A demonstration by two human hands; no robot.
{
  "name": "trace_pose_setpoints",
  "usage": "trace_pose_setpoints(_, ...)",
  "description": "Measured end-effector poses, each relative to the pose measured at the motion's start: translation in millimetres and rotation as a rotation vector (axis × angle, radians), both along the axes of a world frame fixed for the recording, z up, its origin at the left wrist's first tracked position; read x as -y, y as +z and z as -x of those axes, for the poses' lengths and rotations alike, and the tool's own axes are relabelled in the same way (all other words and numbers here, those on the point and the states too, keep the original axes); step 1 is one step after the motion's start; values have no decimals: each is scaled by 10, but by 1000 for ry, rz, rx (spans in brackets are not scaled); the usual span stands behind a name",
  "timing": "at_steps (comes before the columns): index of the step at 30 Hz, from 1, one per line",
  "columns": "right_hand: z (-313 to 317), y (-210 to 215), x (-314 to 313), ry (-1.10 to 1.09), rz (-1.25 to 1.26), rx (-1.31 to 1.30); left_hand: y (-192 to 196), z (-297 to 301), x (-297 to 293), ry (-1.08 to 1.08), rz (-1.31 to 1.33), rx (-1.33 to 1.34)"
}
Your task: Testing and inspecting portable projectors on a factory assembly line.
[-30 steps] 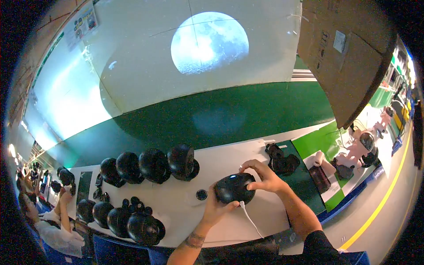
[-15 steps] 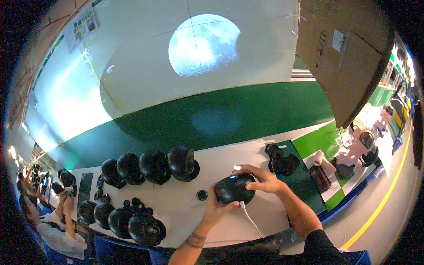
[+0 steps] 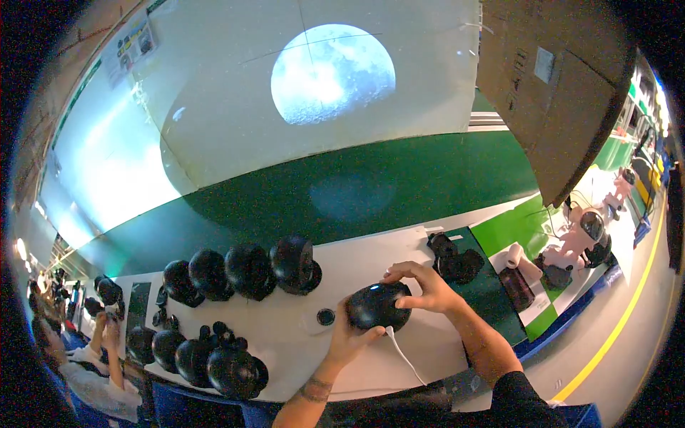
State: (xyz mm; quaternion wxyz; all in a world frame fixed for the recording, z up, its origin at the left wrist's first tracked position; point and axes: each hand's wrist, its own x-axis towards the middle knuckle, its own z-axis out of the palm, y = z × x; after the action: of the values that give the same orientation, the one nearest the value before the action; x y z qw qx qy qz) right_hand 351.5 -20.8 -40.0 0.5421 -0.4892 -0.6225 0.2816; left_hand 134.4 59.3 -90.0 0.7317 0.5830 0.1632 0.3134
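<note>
Between my two hands is a black ball-shaped projector [image 3: 376,308], held just above the white tabletop. A small light glows on its upper side, and a white cable [image 3: 403,355] runs from its near side toward the table's front edge. My left hand [image 3: 347,334] cups its left and near side, with the thumb along the bottom. My right hand [image 3: 421,287] grips it from the right, thumb against the side and bent fingers at the far edge. Left of it lies a small round black lens-like disc [image 3: 325,317]. On the wall ahead shines a round moon image [image 3: 333,75].
Several black ball-shaped units [image 3: 250,269] stand in a back row, with others [image 3: 233,371] in front at left. Black parts [image 3: 453,260] lie on a dark green mat at right. A large cardboard box [image 3: 556,93] hangs over the right side. A co-worker [image 3: 103,378] sits far left.
My right fingers have shifted slightly on the projector's far edge, and the bright spot by them is gone. The moon image shows a fuller right edge. My left hand stays in place.
</note>
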Motion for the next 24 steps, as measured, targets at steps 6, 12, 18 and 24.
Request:
trace_pose_setpoints(6,-26,-34,16,-21,-8,14,101,-10,36,-1,-16,-12)
trace_pose_setpoints(12,-12,22,22,-9,-1,52,-11,0,-5,17,-116,-31)
trace_pose_setpoints(18,-33,59,20,27,73,75,63,-27,21,20,-44,-10)
trace_pose_setpoints(24,-18,54,26,137,224,53,60,38,-23,57,-178,-166)
